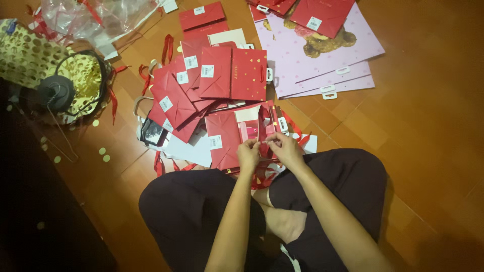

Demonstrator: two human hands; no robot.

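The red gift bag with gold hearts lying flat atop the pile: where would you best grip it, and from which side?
Grip the red gift bag at its right edge, from the right: it lies flat, and that edge overhangs bare floor beside the pink bags.

- At your twelve o'clock, a heap of flat red gift bags (201, 85) with white stickers fans across the brown tiled floor (428, 126).
- At one o'clock, pale lilac paper bags (322, 65) printed with a brown teddy bear (322, 43) lie stacked, more red bags on top.
- At eleven o'clock, crumpled clear plastic wrap (96, 17) sits near the frame's top edge.
- At ten o'clock, a gold-dotted bag (30, 55) lies under a dark round object (55, 93) ringed by a black cord.
- Gold confetti dots (103, 151) and loose red ribbons (166, 48) scatter about your nine and eleven o'clock.
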